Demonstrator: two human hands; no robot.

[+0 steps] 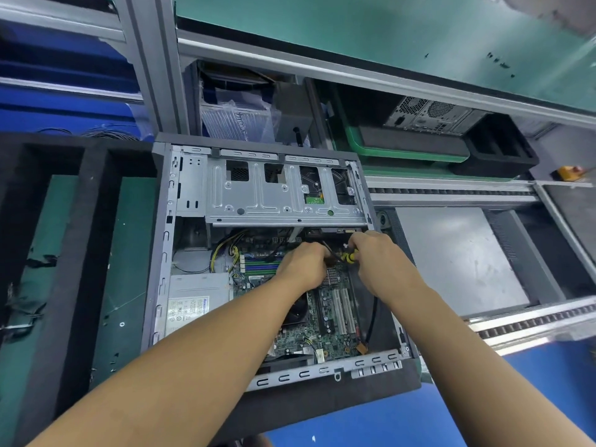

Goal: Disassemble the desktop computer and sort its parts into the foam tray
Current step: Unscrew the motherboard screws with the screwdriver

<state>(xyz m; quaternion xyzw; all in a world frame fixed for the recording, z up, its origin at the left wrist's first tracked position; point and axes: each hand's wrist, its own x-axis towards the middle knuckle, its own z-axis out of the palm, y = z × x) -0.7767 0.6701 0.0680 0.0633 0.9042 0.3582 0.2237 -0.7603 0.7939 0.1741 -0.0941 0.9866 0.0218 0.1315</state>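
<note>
An open desktop computer case (167, 253) lies on its side in front of me, its green motherboard (325, 317) exposed. A silver drive cage (277, 191) spans the top of the case and a grey power supply (196, 301) sits at the lower left. My left hand (303, 266) is closed around a black cable over the motherboard's upper part. My right hand (377, 256) grips a yellow-and-black screwdriver (350, 255) just right of the left hand. The black foam tray (84, 240) with long compartments lies left of the case.
A roller conveyor (451, 191) runs right of the case, with a grey metal panel (451, 253) beside it. Behind stand a green crate (403, 150), another computer case (429, 116), a black foam block (496, 150) and bagged parts (235, 114) under a shelf.
</note>
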